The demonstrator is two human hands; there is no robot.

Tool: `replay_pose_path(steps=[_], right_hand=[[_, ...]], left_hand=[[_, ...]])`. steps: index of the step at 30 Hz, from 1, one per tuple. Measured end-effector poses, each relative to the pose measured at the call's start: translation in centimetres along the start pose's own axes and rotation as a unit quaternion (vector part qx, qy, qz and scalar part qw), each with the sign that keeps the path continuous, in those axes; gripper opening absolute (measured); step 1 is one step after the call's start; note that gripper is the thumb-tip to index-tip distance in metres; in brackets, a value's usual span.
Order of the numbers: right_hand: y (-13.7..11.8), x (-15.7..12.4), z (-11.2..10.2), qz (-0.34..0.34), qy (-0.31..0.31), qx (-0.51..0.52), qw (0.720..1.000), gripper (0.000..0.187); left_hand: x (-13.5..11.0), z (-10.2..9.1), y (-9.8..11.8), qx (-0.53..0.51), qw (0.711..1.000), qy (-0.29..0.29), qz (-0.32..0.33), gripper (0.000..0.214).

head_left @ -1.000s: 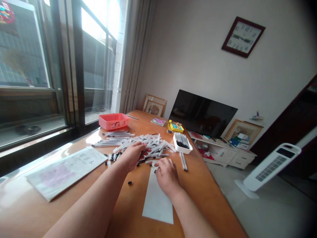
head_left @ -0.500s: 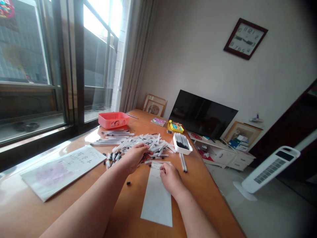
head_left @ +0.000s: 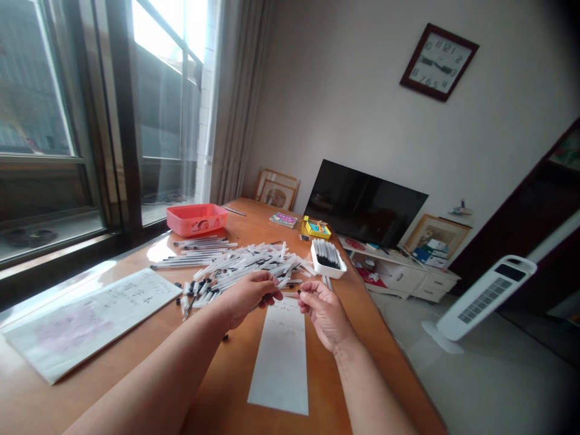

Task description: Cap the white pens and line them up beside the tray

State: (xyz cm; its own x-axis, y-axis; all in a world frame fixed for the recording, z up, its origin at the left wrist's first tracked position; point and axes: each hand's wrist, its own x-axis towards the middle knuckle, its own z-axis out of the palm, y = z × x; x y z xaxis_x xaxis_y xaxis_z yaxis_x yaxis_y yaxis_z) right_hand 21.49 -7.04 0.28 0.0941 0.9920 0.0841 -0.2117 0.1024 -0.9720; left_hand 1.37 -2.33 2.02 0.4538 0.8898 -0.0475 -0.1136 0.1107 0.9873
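My left hand point(head_left: 249, 295) and my right hand point(head_left: 322, 309) are raised a little above the wooden table point(head_left: 208, 374), fingertips facing each other. A thin pen point(head_left: 290, 294) spans the gap between them, pinched at both ends. Just beyond lies a heap of white pens with black tips point(head_left: 247, 266). Under my hands a long white paper strip point(head_left: 280, 356) lies flat on the table. A white tray of pens point(head_left: 328, 258) stands to the right of the heap.
A red plastic tray point(head_left: 196, 219) sits at the far left by the window. A clear folder with paper point(head_left: 86, 317) lies at the left. Further back are a yellow box point(head_left: 316, 229) and a small book point(head_left: 284, 219). A TV point(head_left: 365, 205) and a white fan point(head_left: 480, 299) stand beyond the table's right edge.
Both hands have lifted off the table and the pen heap and come together, now holding a pen between them. The camera has shifted slightly.
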Motion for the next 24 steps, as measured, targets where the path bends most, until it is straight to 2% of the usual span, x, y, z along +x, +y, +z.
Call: replay_pose_path(steps=[3, 7, 24], right_hand=[[-0.6, -0.23, 0.0, -0.012, -0.004, 0.024, 1.0, 0.018], [-0.86, -0.28, 0.16, -0.038, 0.007, 0.003, 0.999, 0.017], [-0.18, -0.14, -0.26, -0.06, -0.009, -0.115, 0.991, 0.016]], left_hand=[[-0.1, 0.2, -0.23, 0.028, 0.999, -0.026, -0.002, 0.015], [-0.2, 0.54, -0.26, 0.05, 0.998, -0.045, -0.001, 0.015], [0.12, 0.66, -0.72, 0.122, 0.991, -0.06, -0.01, 0.015]])
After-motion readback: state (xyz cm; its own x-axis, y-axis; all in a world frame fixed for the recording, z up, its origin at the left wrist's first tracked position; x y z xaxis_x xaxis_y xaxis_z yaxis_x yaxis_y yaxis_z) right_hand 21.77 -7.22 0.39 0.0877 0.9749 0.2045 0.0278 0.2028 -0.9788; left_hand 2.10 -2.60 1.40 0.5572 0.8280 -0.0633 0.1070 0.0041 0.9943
